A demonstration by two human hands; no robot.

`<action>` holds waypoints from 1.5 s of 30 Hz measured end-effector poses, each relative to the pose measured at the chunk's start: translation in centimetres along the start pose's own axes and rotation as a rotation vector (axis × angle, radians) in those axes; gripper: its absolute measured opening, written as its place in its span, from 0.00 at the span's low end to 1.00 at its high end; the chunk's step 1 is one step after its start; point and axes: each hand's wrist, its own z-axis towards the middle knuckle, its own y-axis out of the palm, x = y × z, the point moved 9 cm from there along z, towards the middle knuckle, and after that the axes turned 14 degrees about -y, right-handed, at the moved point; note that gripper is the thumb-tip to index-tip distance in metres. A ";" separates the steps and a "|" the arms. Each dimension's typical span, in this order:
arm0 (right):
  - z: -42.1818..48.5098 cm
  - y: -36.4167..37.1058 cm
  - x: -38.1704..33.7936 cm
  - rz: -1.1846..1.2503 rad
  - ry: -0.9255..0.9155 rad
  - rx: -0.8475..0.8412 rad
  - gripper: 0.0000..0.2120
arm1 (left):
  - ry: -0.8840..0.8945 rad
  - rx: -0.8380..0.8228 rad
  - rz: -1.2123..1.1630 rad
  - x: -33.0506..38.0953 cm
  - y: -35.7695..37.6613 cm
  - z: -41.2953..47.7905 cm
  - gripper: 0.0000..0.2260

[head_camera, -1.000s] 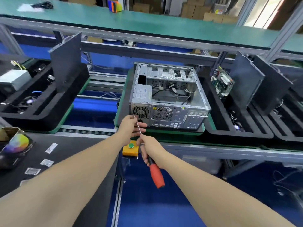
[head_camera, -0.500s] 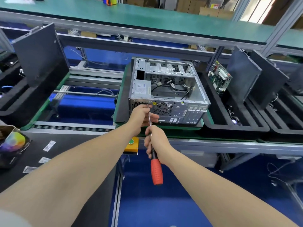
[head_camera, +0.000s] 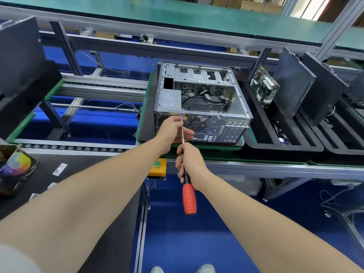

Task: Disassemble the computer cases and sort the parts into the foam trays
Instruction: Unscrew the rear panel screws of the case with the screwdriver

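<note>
An open grey computer case [head_camera: 201, 103] lies on a green pallet at the centre of the conveyor, its rear panel facing me. My right hand [head_camera: 190, 164] grips a screwdriver [head_camera: 189, 198] with a red handle just above the red part. The thin shaft runs up to the top edge of the rear panel, beside the fan grille. My left hand [head_camera: 173, 131] pinches the shaft near its tip, against the panel. To the right, a black foam tray [head_camera: 275, 152] holds a green motherboard [head_camera: 265, 87] and dark side panels [head_camera: 293, 83] standing on edge.
Another black foam tray [head_camera: 29, 89] with an upright panel stands at the left. A yellow box with a green button [head_camera: 157, 167] is fixed to the conveyor's front rail. A box with a colourful disc [head_camera: 16, 166] and paper labels lie on the black mat at lower left.
Both hands carried the screwdriver up and to the right, from the lower left corner of the rear panel to its top edge by the fan. My view has come closer.
</note>
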 end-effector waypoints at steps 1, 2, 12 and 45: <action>0.0 0.0 0.1 0.003 0.001 0.001 0.08 | 0.005 0.004 0.009 0.0 0.0 0.0 0.12; 0.0 0.0 0.2 0.005 0.004 0.005 0.08 | 0.011 0.009 0.021 0.1 0.1 0.1 0.12; 0.2 0.2 0.4 -0.023 0.012 0.017 0.10 | 0.070 0.052 0.059 0.1 -0.2 0.2 0.13; 0.2 0.0 0.0 -0.101 -0.094 0.042 0.12 | 0.113 0.049 0.077 0.6 0.0 0.1 0.15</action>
